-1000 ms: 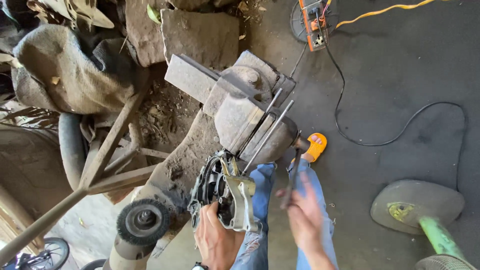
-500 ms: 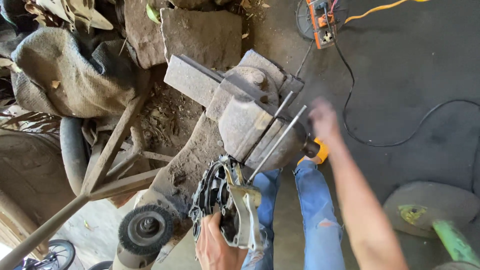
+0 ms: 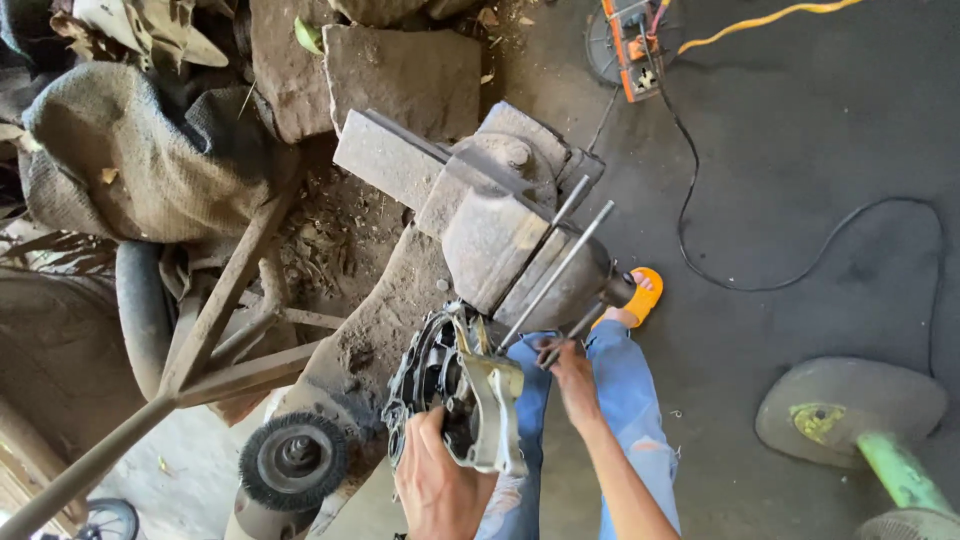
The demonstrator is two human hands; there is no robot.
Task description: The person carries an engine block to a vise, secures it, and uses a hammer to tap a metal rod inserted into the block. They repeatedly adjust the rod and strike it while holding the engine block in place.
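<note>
The left hand [image 3: 437, 485] grips the engine case [image 3: 455, 390] against the vise [image 3: 510, 240]. The right hand [image 3: 570, 375] is clenched on the vise handle [image 3: 555, 272]. Best to hold the case steady and turn slowly.

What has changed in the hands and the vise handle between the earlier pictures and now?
The right hand swung out toward the far end of the vise handle, then came back down and now grips its lower end. The left hand kept holding the metal engine casing at the vise, which stayed put.
</note>
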